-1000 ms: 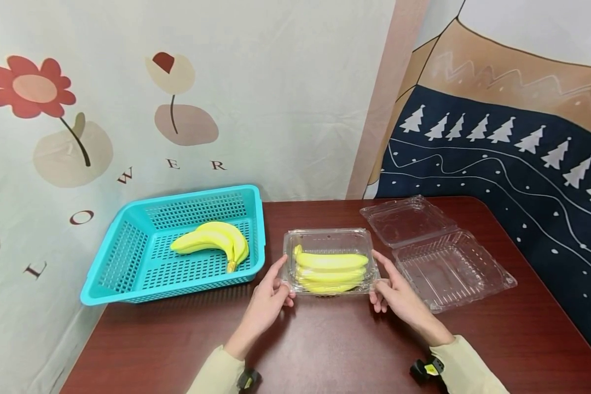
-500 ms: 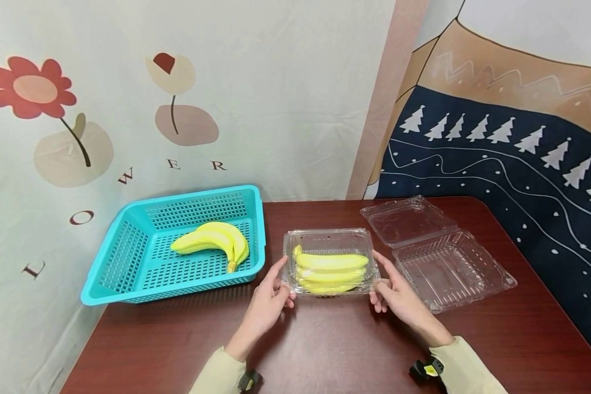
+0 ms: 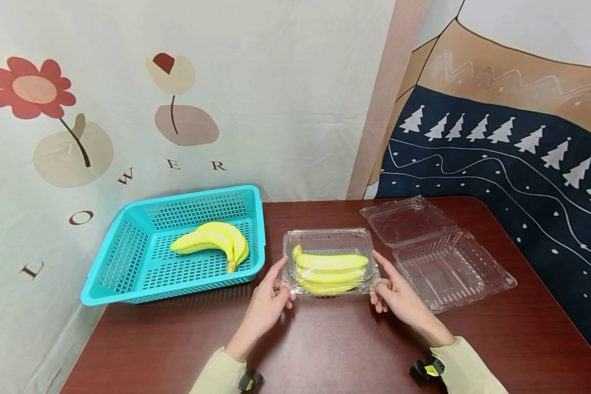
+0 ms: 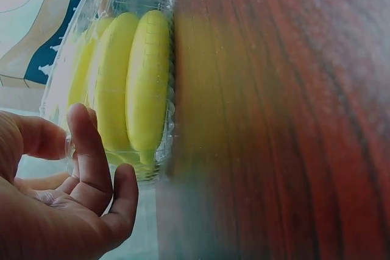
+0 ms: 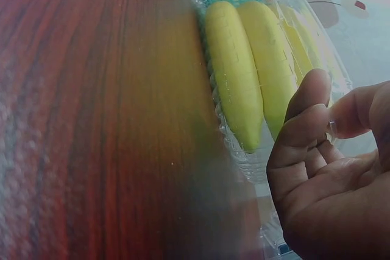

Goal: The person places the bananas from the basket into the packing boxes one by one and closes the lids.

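Note:
A clear plastic clamshell container (image 3: 342,239), lid down, sits in front of me with a bunch of yellow bananas (image 3: 331,261) inside. My left hand (image 3: 266,303) pinches its near left corner between thumb and fingers, the index finger lying along the side. At the near right corner my right hand (image 3: 399,298) pinches the rim in the same way. Both wrist views show the bananas (image 4: 146,89) through the transparent wall, with the thumb and fingers of the left hand (image 4: 85,187) and of the right hand (image 5: 323,168) at the rim.
To the left stands a turquoise basket (image 3: 128,219) holding another banana bunch (image 3: 212,241). A second clear clamshell (image 3: 453,268) lies unfolded at the right, close to my right hand. Behind the dark red table (image 3: 325,350) hangs a printed cloth (image 3: 285,98).

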`<state>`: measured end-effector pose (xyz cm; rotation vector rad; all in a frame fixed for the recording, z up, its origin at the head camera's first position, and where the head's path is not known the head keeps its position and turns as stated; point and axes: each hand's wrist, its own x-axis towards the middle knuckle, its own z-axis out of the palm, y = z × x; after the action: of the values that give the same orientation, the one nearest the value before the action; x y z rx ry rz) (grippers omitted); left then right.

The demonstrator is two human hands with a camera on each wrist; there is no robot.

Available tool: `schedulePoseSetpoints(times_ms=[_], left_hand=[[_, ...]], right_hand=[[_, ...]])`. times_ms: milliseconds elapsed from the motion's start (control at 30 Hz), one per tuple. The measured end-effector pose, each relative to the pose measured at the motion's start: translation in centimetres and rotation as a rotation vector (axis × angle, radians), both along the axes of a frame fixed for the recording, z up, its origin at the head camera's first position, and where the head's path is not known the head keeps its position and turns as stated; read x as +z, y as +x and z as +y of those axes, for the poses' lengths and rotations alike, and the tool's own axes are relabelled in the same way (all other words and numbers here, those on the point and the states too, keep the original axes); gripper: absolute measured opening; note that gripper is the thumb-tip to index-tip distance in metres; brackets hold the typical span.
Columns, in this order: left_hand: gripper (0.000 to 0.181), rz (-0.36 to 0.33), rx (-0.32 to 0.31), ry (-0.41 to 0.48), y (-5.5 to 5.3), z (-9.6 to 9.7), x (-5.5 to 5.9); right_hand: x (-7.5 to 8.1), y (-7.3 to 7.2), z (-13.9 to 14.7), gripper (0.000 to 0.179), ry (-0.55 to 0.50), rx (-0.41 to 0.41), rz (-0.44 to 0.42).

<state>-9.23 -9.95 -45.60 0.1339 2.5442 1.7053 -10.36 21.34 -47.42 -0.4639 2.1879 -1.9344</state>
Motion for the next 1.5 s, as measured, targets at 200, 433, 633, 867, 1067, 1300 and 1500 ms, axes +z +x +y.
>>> schedulePoseSetpoints(times_ms=[200, 433, 633, 867, 1067, 1300, 1500], left_hand=[[0.068, 0.023, -0.002, 0.001, 0.0, 0.0, 0.0], [0.067, 0.031, 0.051, 0.025, 0.1, 0.3, 0.1], [0.063, -0.027, 0.113, 0.212, 0.2, 0.8, 0.1], [0.061, -0.030, 0.177, 0.302, 0.0, 1.3, -0.4], [0.061, -0.029, 0.190, 0.352, 0.0, 1.5, -0.4], [0.063, -0.038, 0.205, 0.333, 0.0, 1.6, -0.3], [0.062, -0.030, 0.209, 0.285, -0.1, 1.6, -0.3]], right_hand=[[0.0, 0.1, 0.0, 0.075, 0.003, 0.009, 0.000], [-0.1, 0.1, 0.1, 0.075, 0.003, 0.005, 0.000], [-0.1, 0.1, 0.1, 0.075, -0.023, 0.004, -0.004], [-0.3, 0.0, 0.1, 0.075, -0.043, 0.008, -0.003], [-0.3, 0.0, 0.1, 0.076, -0.041, 0.006, -0.004], [-0.2, 0.0, 0.1, 0.076, -0.016, -0.008, 0.000], [0.0, -0.1, 0.0, 0.075, 0.003, -0.028, -0.001]])
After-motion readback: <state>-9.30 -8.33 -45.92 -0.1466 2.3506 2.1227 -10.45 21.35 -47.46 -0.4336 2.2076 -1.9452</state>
